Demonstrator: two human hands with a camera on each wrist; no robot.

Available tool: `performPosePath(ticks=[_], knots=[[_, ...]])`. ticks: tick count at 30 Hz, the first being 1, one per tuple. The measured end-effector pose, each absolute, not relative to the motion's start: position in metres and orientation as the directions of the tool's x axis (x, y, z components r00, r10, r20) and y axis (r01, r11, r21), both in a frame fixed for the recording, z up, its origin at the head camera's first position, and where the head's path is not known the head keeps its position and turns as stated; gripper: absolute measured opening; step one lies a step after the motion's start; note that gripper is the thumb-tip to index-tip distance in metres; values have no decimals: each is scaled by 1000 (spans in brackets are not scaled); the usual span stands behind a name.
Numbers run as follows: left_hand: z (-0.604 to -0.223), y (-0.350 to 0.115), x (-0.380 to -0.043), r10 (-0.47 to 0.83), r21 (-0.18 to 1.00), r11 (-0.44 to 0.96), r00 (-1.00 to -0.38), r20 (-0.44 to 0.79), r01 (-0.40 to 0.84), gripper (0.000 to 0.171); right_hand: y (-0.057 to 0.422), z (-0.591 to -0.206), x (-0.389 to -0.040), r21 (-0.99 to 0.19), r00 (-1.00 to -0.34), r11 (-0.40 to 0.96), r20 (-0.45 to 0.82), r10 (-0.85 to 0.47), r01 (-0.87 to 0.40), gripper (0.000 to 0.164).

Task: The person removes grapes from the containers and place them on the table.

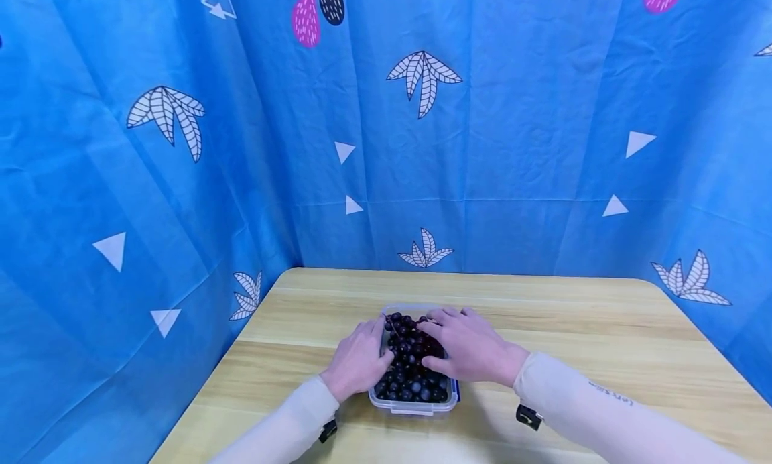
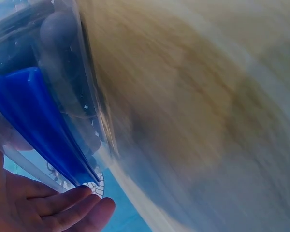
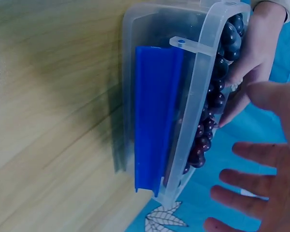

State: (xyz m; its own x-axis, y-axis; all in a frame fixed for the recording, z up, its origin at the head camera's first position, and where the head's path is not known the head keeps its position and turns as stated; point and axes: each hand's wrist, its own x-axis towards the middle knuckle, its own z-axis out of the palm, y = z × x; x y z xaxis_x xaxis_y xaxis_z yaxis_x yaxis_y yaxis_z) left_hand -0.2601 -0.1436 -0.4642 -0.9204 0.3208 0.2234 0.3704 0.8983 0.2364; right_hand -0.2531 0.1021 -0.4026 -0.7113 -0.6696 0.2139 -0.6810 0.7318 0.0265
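Nearest the camera lay your pale sleeves (image 1: 609, 397), reaching forward over the wooden surface (image 1: 289, 323) to the clear container (image 1: 416, 408), which stood between your hands, filled with dark grapes (image 1: 410, 367). Your right hand (image 1: 476, 350) was over the right side of the fruit, fingers spread and gripping nothing; whether a fingertip touched a grape was unclear. Your left hand (image 1: 358, 360) was at the left rim, fingers loosely bent, thumb toward the grapes; it seemed to grip nothing, though you could not tell whether it pressed on the container. Spilling looked the likeliest trouble: the grapes heaped above the rim in the right wrist view, so a quick sweep could have sent some rolling across the surface. With no firm hold visible on the container, an uneven push from you might have slid or tipped it. Pressing down hard risked splitting skins, since the grapes were packed close together. The right blue clip (image 3: 154, 116) and the left blue clip (image 2: 43, 125) hung unfastened along the outer walls, and either could have snagged a finger
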Motion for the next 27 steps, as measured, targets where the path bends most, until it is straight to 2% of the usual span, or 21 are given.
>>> performPosePath(ticks=[6,19,27], knots=[[-463,-144,-261,330,237,894,-917,223,379,71,98,-397,-252,93,-627,651,196,-754,-753,62],[-461,-146,-263,352,287,872,-916,193,396,71,85,-388,-249,81,-604,610,81,-793,-788,65],[-463,-146,-263,345,292,873,-918,195,390,70,79,-387,-248,-16,-584,584,55,-810,-811,62]])
